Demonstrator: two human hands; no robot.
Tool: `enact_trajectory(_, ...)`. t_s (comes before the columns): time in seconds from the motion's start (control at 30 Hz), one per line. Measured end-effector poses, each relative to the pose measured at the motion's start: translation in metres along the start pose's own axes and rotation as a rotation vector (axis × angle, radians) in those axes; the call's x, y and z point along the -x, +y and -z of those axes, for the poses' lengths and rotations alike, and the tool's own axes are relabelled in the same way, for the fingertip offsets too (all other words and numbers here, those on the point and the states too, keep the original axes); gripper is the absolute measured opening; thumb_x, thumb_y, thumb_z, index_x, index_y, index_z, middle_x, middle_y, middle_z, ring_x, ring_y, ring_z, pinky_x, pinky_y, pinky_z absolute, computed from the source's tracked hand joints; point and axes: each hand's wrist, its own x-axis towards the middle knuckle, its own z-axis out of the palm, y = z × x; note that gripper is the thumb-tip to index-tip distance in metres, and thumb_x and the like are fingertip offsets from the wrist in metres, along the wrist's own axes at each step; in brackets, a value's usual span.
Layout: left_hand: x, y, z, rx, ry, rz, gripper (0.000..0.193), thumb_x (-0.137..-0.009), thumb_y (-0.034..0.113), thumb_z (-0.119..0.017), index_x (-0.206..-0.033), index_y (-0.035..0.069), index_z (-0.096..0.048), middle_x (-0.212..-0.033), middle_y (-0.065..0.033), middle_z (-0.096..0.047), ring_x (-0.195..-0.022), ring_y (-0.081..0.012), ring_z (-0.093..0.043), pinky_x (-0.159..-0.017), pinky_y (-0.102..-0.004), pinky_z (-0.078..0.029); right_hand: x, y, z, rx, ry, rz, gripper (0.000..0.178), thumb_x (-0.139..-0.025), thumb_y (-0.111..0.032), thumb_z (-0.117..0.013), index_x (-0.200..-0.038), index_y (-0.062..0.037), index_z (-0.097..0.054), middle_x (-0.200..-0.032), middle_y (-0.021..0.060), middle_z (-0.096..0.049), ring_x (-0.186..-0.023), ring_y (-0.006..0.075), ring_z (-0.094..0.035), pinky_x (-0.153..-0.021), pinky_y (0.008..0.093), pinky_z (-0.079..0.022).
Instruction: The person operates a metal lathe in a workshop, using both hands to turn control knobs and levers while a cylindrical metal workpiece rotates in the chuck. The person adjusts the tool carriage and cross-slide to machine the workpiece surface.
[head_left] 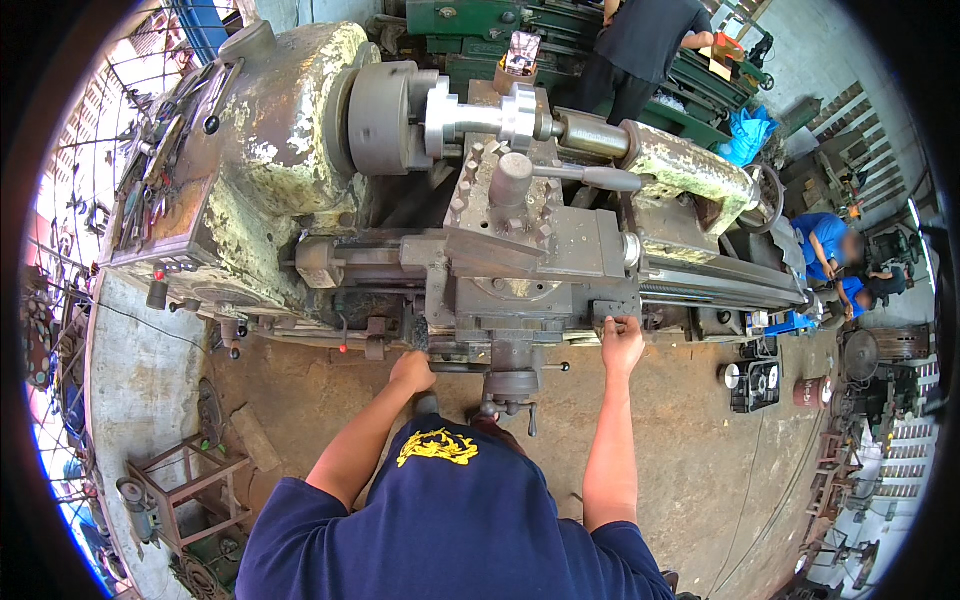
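In front of me stands a large lathe. Its chuck point(382, 118) and tailstock point(690, 170) hold a shiny turned metal workpiece point(480, 118) between them. My left hand point(412, 372) is closed low at the front of the carriage point(515, 265), by the left end of a horizontal bar handle point(460, 368); what lies inside the fist is hidden. To the right, my right hand point(622, 345) has its fingers closed at the carriage's lower right corner, against a dark block point(610, 310); what they grip is too small to make out. A crank handle point(532, 420) sits between my hands.
Spanners and other tools point(165, 150) lie on the headstock at left. Behind the lathe, a person in black point(645, 45) stands at a green machine point(470, 20). People in blue point(822, 240) are at far right. A black crate point(755, 385) and a metal stand point(190, 490) are on the floor.
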Motion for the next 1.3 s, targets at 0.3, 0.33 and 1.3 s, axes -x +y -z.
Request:
enact_trajectory(0.3,0.0005,0.0026,0.0002,-0.003,-0.013,0.033,0.046,-0.075,0.018,-0.067,-0.119,0.003,-0.069,-0.125,-0.0235,-0.064,-0.122,-0.0352,-0.058,-0.104,-0.0409,-0.047,-0.0002,0.0000,-0.0005,0.003,0.005,0.003,0.020,-0.083,-0.021,-0.076,-0.089,-0.0041,-0.068,-0.065,0.0102,-0.066,-0.061,0.0284,-0.067,-0.059,0.0401,-0.051)
enact_trajectory(0.33,0.0007,0.0028,0.0001,-0.002,-0.023,0.040,0.047,-0.075,0.018,-0.067,-0.119,0.003,-0.069,-0.126,-0.0234,-0.063,-0.123,-0.0350,-0.057,-0.105,-0.0408,-0.047,-0.0003,0.0004,-0.0006,0.007,0.004,0.003,0.020,-0.083,-0.021,-0.076,-0.090,-0.0040,-0.068,-0.065,0.0103,-0.066,-0.061,0.0285,-0.067,-0.059,0.0401,-0.051)
enact_trajectory(1.3,0.0000,0.0100,0.0005,-0.025,-0.030,0.050,0.039,-0.077,0.015,-0.064,-0.114,0.004,-0.071,-0.122,-0.0234,-0.065,-0.119,-0.0355,-0.060,-0.103,-0.0411,-0.048,-0.0017,0.0078,-0.0039,-0.009,0.005,0.032,0.020,-0.082,-0.020,-0.077,-0.089,-0.0036,-0.068,-0.063,0.0104,-0.066,-0.058,0.0291,-0.066,-0.057,0.0406,-0.051)
